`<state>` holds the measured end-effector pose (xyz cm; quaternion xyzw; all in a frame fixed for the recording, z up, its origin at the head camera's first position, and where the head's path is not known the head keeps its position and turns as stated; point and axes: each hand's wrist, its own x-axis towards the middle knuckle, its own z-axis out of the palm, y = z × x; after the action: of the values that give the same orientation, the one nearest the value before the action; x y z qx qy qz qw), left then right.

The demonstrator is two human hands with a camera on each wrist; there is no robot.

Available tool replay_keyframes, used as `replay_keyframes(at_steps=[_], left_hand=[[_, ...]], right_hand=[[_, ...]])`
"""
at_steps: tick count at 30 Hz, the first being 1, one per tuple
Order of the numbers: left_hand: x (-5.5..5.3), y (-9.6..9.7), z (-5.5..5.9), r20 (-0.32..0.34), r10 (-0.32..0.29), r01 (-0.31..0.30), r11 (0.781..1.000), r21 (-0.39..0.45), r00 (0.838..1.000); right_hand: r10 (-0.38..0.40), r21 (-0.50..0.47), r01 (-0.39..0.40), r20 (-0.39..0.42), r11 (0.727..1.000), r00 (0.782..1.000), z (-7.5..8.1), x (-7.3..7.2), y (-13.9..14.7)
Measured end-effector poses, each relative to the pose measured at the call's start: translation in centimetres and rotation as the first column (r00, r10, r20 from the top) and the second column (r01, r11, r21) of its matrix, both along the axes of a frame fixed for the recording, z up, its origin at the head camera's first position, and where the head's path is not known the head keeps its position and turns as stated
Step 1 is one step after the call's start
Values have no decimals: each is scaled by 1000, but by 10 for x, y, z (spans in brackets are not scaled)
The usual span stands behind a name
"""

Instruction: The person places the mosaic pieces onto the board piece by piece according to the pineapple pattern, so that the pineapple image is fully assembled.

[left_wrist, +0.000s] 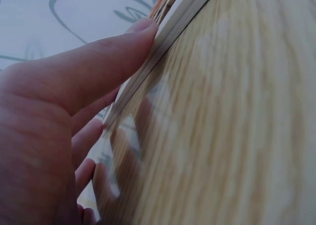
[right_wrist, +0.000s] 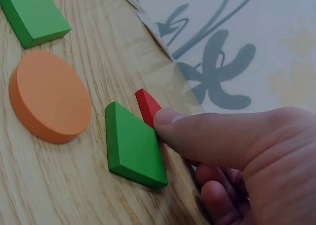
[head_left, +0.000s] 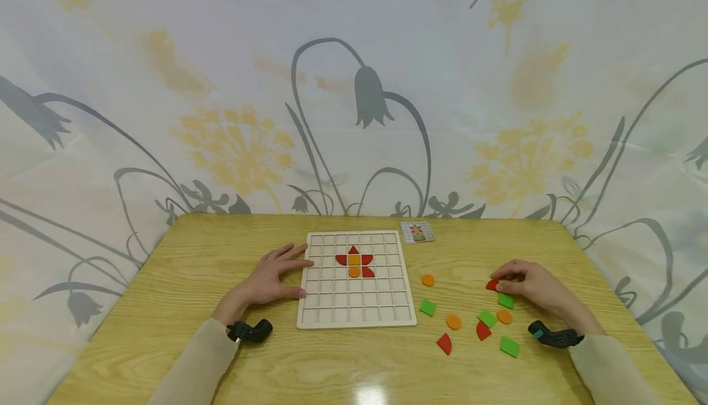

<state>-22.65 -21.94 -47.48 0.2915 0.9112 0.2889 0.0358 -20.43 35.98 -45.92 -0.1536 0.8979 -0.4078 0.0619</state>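
A white gridded board (head_left: 332,317) lies on the wooden table, with several red pieces, an orange square (head_left: 354,259) and an orange disc (head_left: 354,272) grouped on its squares. My left hand (head_left: 270,277) is spread at the board's left edge; in the left wrist view the thumb (left_wrist: 118,57) lies against that edge. Off to the right, my right hand (head_left: 533,283) pinches a red quarter-circle piece (head_left: 491,285) between thumb and fingers. Right beside it a green block (right_wrist: 136,148) lies on the table, and an orange disc (right_wrist: 52,96) farther off. The pinching fingers are partly hidden behind the thumb.
A small picture card (head_left: 417,231) lies past the board's far right corner. Loose pieces are scattered right of the board, among them a green block (head_left: 428,307), an orange disc (head_left: 453,322) and a red quarter-circle (head_left: 445,343). A patterned cloth (head_left: 249,85) hangs behind the table.
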Motion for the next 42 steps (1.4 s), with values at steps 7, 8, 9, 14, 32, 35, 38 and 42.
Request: replay_keyframes(at_steps=[7,8,9,14,32,35,38,42], left_hand=[[1,-1,0,5,2,-2,1000,3,1000],[1,-1,1,4,2,-2,1000,5,1000],[1,0,1,2,2,-2,1000,5,1000],[1,1,0,3,0,0,1000,1,1000],[0,0,-1,-2,3,-3,1000,-3,1000],[1,1,-1,1,1,-1,1000,2,1000],[1,1,0,-1,1,-1,1000,3,1000],[1,0,-1,-8,5,-5,1000,0,1000]], right_hand=[[-9,16,9,13,1000,1000,0,0,-4],[-10,20,10,18,1000,1000,-1,0,-4],[-11,18,11,25,1000,1000,-1,0,-4],[-16,-2,16,28,1000,999,-3,-1,-6],[-62,-12,62,-32,998,998,17,-14,-57],[-50,-110,48,-20,993,999,18,-21,-72],[-23,-186,19,-21,982,1000,19,-27,-88],[-1,-198,-14,-76,980,997,21,-33,-114]])
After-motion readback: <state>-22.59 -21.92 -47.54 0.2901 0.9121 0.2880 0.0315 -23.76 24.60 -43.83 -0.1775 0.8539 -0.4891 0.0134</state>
